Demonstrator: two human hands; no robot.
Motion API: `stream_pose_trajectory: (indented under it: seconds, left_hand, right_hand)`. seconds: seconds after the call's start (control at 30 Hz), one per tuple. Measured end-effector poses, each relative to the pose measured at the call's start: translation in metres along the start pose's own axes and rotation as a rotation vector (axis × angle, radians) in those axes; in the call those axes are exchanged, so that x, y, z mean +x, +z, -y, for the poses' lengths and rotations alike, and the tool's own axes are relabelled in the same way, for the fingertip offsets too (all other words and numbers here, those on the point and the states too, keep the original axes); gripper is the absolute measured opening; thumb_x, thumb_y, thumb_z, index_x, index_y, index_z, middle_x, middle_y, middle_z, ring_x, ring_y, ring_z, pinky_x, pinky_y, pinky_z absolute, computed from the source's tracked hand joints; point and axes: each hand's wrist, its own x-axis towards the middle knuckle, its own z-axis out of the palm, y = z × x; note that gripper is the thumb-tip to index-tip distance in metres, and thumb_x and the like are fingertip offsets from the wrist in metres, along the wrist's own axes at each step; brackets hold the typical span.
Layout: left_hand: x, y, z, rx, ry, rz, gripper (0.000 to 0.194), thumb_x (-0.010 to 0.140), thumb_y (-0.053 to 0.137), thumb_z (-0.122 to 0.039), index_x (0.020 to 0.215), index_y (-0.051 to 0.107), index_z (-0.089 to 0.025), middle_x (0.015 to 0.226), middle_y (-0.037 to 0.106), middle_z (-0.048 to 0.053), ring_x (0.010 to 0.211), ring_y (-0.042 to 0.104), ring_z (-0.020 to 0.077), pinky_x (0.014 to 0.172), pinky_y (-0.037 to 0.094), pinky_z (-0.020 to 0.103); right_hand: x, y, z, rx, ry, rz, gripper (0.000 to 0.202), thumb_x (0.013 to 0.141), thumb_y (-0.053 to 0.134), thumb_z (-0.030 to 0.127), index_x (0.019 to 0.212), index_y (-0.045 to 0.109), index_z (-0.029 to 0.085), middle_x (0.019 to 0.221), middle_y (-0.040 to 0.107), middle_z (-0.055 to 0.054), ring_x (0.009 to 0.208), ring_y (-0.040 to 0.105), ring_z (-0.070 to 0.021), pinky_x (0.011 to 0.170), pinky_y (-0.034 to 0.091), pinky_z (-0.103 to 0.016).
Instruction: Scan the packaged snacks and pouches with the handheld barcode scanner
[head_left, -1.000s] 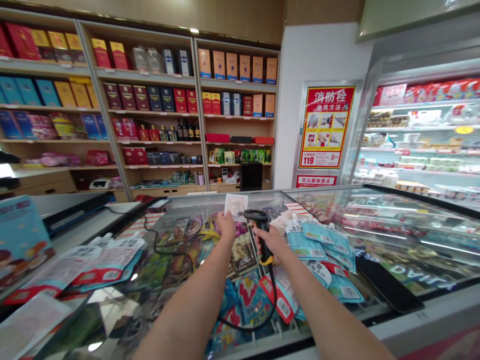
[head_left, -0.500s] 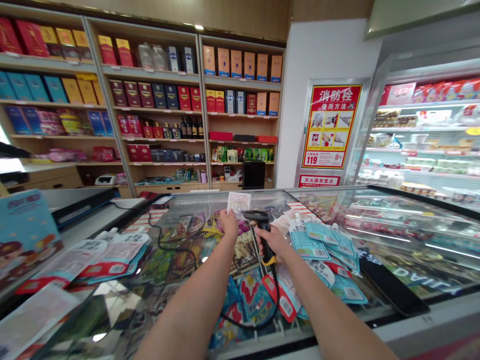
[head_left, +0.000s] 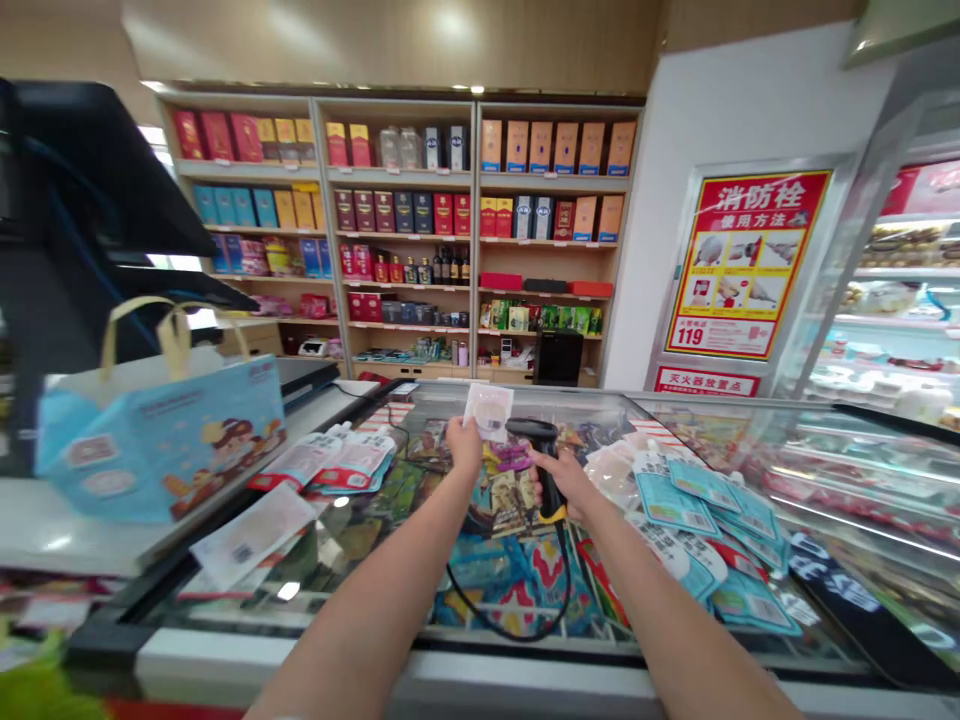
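Observation:
Between the fingers of my left hand (head_left: 465, 442) is a small whitish, see-through packet (head_left: 490, 408), held up with a dark barcode patch toward me. My right hand (head_left: 564, 478) is wrapped round the handle of a black and yellow barcode scanner (head_left: 553, 496), its head close to the right of the packet. From the scanner's base a black cable loops over the glass top (head_left: 360, 580) of a freezer. Blue and white drink pouches (head_left: 679, 500) lie heaped to the right of my right hand. More pouches (head_left: 360, 455) and a flat pale packet (head_left: 251, 535) lie to the left.
A light blue paper bag (head_left: 161, 430) stands on the left counter, below a dark monitor (head_left: 97, 180). A black strip with white lettering (head_left: 862, 610) lies at the right. Shelves of boxed goods (head_left: 405, 210) and a refrigerated display (head_left: 907, 300) stand beyond the freezer.
My view has swung left and pulled back, bringing the whole paper bag and the monitor into sight. Both hands keep their holds, and the packet is now tilted with its barcode visible.

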Motion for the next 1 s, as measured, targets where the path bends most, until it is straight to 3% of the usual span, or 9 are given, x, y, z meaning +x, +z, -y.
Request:
stream_pose_trajectory:
  seconds: [0.23, 0.47, 0.63, 0.8, 1.0]
  left_hand:
    - [0.018, -0.104, -0.006, 0.121, 0.02, -0.107, 0.015, 0.078, 0.047, -0.028, 0.076, 0.057, -0.017, 0.074, 0.063, 0.005, 0.077, 0.061, 0.0195, 0.073, 0.048, 0.032]
    - [0.023, -0.211, 0.0, 0.285, 0.066, -0.202, 0.017, 0.077, 0.048, -0.028, 0.082, 0.06, -0.018, 0.083, 0.067, 0.007, 0.084, 0.063, 0.0225, 0.079, 0.049, 0.034]
    - [0.023, -0.28, -0.006, 0.527, 0.07, -0.203, 0.021, 0.08, 0.047, -0.025, 0.089, 0.064, -0.017, 0.089, 0.07, 0.01, 0.087, 0.065, 0.0256, 0.08, 0.049, 0.034]
    - [0.025, -0.321, -0.014, 0.822, 0.016, -0.094, 0.022, 0.082, 0.048, -0.023, 0.09, 0.067, -0.017, 0.096, 0.071, 0.014, 0.095, 0.066, 0.0279, 0.081, 0.049, 0.035]
    - [0.025, -0.339, -0.026, 1.104, -0.131, 0.036, 0.023, 0.08, 0.052, -0.022, 0.095, 0.069, -0.016, 0.109, 0.069, 0.019, 0.107, 0.064, 0.0327, 0.087, 0.047, 0.044]
  right_hand:
    - [0.005, 0.069, -0.013, -0.003, 0.041, 0.098, 0.035, 0.066, 0.075, 0.04, 0.072, 0.048, 0.02, 0.048, 0.054, 0.006, 0.035, 0.046, -0.0085, 0.036, 0.044, -0.023]
    - [-0.001, 0.136, -0.029, -0.079, 0.084, 0.298, 0.04, 0.064, 0.078, 0.042, 0.079, 0.048, 0.02, 0.05, 0.054, 0.007, 0.038, 0.047, -0.0075, 0.037, 0.043, -0.021]
    - [-0.002, 0.18, -0.035, -0.142, 0.104, 0.399, 0.039, 0.064, 0.077, 0.041, 0.078, 0.047, 0.02, 0.049, 0.054, 0.007, 0.038, 0.048, -0.0085, 0.038, 0.042, -0.021]
    - [-0.006, 0.206, -0.04, -0.175, 0.109, 0.457, 0.037, 0.065, 0.076, 0.041, 0.077, 0.048, 0.019, 0.05, 0.056, 0.006, 0.039, 0.05, -0.009, 0.039, 0.041, -0.021]
    - [-0.009, 0.209, -0.045, -0.189, 0.12, 0.45, 0.038, 0.064, 0.078, 0.04, 0.078, 0.05, 0.019, 0.05, 0.056, 0.006, 0.039, 0.049, -0.009, 0.039, 0.042, -0.022]
